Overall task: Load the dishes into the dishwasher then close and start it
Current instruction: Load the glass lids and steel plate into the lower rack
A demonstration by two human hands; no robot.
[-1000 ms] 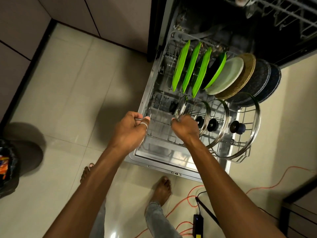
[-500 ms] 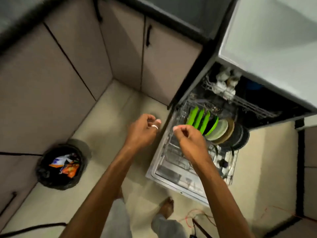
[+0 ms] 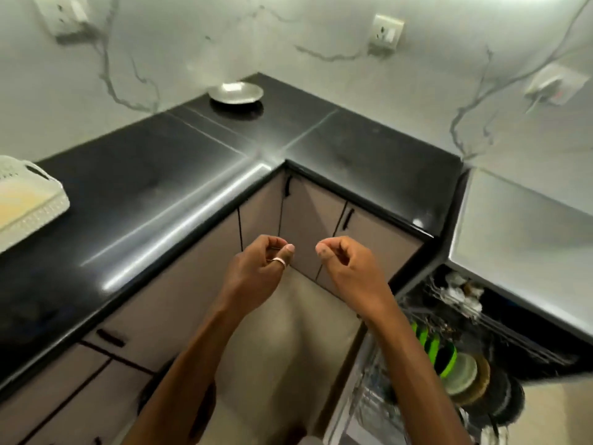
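Note:
Both my hands are raised in front of the corner cabinets, holding nothing. My left hand (image 3: pixel 260 268), with a ring on the thumb, has its fingers loosely curled. My right hand (image 3: pixel 348 268) is curled the same way, a little apart from the left. The open dishwasher (image 3: pixel 519 316) is at the lower right, its lower rack (image 3: pixel 362 393) pulled out. Green plates (image 3: pixel 433 345), a pale plate (image 3: pixel 462 375) and darker plates (image 3: pixel 503 396) stand in the rack. A steel plate (image 3: pixel 236 93) lies on the black counter in the far corner.
The black L-shaped counter (image 3: pixel 160 187) runs along the marble wall. A white plastic basket (image 3: pixel 29 203) sits on it at the left edge. Beige cabinet doors (image 3: pixel 308 226) with dark handles are under the counter. The dishwasher's grey top (image 3: pixel 519 232) is at the right.
My hands let go of the lower rack and rose in front of me. The view swung up from the floor and rack to the counter and wall.

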